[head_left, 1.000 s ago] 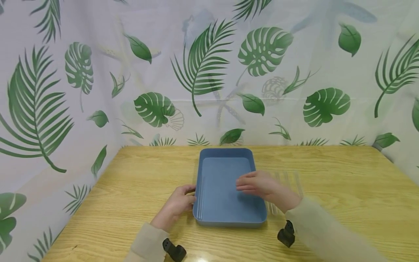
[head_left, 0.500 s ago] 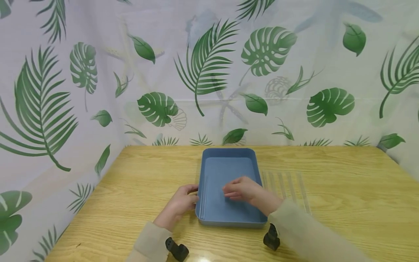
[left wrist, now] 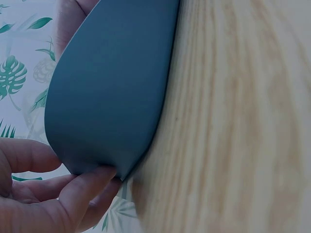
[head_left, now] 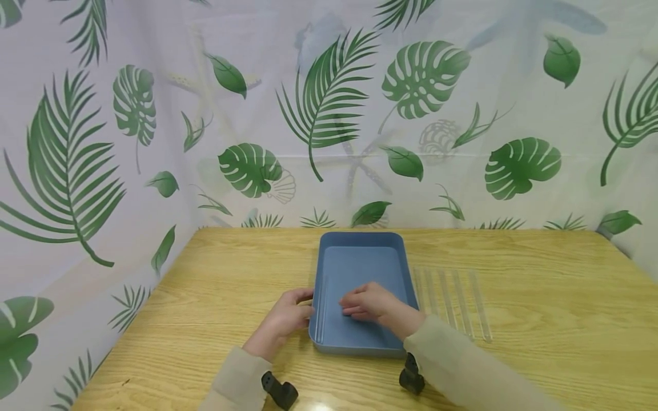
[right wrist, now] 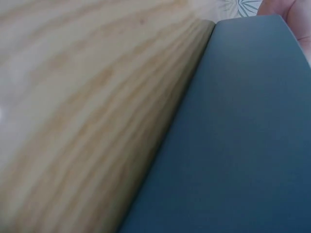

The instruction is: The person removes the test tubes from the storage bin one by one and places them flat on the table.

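A blue rectangular tray (head_left: 360, 268) with raised walls lies on the table in the head view. My left hand (head_left: 285, 317) is at its left side, fingertips touching the outer wall; in the left wrist view, fingers (left wrist: 92, 187) rest against that wall. Above the tray floor hovers my right hand (head_left: 372, 305), fingers bent and close together. Whether it pinches something clear, I cannot tell. Along the tray's left wall lies a clear thin strip (head_left: 321, 314). Several similar clear strips (head_left: 465, 308) lie side by side right of the tray. The right wrist view shows only the tray's outer wall (right wrist: 233, 131).
The wooden table (head_left: 236, 268) spreads on both sides of the tray. A white cloth (head_left: 349, 114) with green leaf prints hangs behind it and at the left. Black wrist cameras (head_left: 280, 394) sit on both sleeves.
My right hand has moved left and slightly toward me, from the tray's right wall to over its middle, uncovering the strips on the right. My left hand stays at the tray.
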The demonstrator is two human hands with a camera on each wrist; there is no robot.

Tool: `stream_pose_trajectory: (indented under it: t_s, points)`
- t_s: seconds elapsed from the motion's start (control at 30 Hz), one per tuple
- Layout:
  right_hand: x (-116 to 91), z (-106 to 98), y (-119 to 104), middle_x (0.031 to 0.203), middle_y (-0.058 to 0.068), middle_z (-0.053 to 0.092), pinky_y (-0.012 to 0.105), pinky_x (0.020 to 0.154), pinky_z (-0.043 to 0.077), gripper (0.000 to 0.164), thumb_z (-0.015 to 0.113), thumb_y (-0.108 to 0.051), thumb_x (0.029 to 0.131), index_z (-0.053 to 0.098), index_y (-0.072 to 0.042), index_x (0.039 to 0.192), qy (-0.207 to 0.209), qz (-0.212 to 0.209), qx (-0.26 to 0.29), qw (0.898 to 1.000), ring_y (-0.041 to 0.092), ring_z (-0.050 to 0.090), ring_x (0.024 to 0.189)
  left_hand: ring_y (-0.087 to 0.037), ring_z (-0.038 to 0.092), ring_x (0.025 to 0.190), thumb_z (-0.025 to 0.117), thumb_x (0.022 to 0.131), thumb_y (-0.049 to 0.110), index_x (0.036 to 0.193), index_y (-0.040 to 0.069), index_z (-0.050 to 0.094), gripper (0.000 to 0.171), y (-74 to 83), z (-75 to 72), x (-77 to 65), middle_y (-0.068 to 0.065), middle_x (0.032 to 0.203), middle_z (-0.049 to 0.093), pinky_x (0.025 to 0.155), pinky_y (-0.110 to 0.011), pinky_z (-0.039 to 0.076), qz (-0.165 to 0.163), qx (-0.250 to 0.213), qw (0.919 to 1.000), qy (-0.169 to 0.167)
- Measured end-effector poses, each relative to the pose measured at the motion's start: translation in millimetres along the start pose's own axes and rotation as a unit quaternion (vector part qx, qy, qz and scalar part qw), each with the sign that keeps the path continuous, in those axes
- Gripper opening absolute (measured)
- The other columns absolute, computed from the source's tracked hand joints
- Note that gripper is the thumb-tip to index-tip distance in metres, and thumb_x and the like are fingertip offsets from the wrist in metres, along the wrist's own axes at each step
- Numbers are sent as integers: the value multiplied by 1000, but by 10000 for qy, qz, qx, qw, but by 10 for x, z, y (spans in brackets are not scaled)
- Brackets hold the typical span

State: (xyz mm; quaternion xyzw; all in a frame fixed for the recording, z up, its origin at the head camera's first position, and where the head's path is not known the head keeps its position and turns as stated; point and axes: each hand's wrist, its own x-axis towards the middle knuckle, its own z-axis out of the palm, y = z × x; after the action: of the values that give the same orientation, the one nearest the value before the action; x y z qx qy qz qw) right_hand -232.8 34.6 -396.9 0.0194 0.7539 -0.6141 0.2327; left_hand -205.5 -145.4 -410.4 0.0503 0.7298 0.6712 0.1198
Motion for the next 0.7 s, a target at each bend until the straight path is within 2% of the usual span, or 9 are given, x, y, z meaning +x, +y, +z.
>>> stream_pose_trajectory:
  t_s: [0.33,0.7]
  points:
    - [90,171,-24,94,13,62,31,76,49,35,61,-5,79,53,14,108,15,69,126,9999,19,61,83,-34,49,105,38,82,-10,126,-16,34,45,7,-6,0,-30,130,33,82,-39,46,-45,82,10000,-30]
    - [98,286,-66,86,10,64,30,73,50,32,61,-5,79,56,13,105,-8,48,-51,10000,17,61,80,-34,46,108,38,82,-11,127,-16,33,46,35,7,-17,-30,130,33,83,-40,45,-135,92,9999,23]
